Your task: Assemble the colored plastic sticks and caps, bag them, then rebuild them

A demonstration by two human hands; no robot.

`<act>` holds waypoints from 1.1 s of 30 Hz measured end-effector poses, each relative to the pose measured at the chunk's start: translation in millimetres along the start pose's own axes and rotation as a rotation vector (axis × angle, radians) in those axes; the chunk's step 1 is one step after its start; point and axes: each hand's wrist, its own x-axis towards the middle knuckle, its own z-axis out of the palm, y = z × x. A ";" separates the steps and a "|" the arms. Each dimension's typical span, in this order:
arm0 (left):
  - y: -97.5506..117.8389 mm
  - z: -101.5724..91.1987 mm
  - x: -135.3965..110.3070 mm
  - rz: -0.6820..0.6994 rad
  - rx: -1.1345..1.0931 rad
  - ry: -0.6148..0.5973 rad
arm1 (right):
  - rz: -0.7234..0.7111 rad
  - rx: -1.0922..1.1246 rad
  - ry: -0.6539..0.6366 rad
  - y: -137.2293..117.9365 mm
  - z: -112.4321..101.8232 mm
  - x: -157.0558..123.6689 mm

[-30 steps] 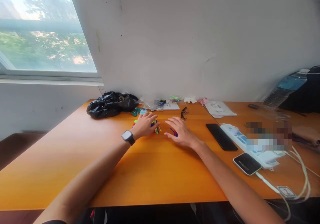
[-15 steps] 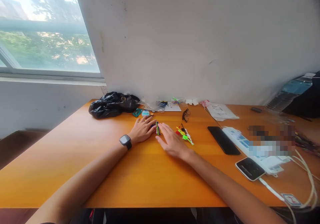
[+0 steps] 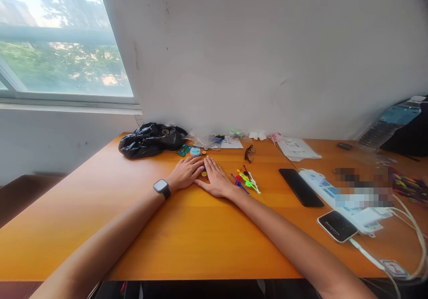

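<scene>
Both my hands lie flat on the orange table [image 3: 200,227], side by side near its far middle. My left hand [image 3: 186,173], with a dark watch [image 3: 162,187] on its wrist, has its fingers stretched out and touching my right hand [image 3: 216,178]. Small coloured pieces are mostly hidden between and under the two hands; only a yellow bit [image 3: 203,174] shows. Just right of my right hand lies a loose bunch of thin coloured plastic sticks [image 3: 245,181], green, red, blue and white.
A black plastic bag [image 3: 150,139] sits at the back left by the wall. Glasses [image 3: 248,153], papers [image 3: 296,148] and small clutter line the wall. Two phones [image 3: 299,186] [image 3: 337,226], a white power strip [image 3: 334,196] and cables lie at right.
My right hand has slid left across the table until it meets my left hand, uncovering the coloured sticks it was over. The left hand has drawn back slightly. The view shifted a little.
</scene>
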 end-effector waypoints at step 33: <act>-3.0 -27.1 -28.2 0.002 0.014 0.132 | 0.012 -0.420 0.203 5.9 -60.5 -53.6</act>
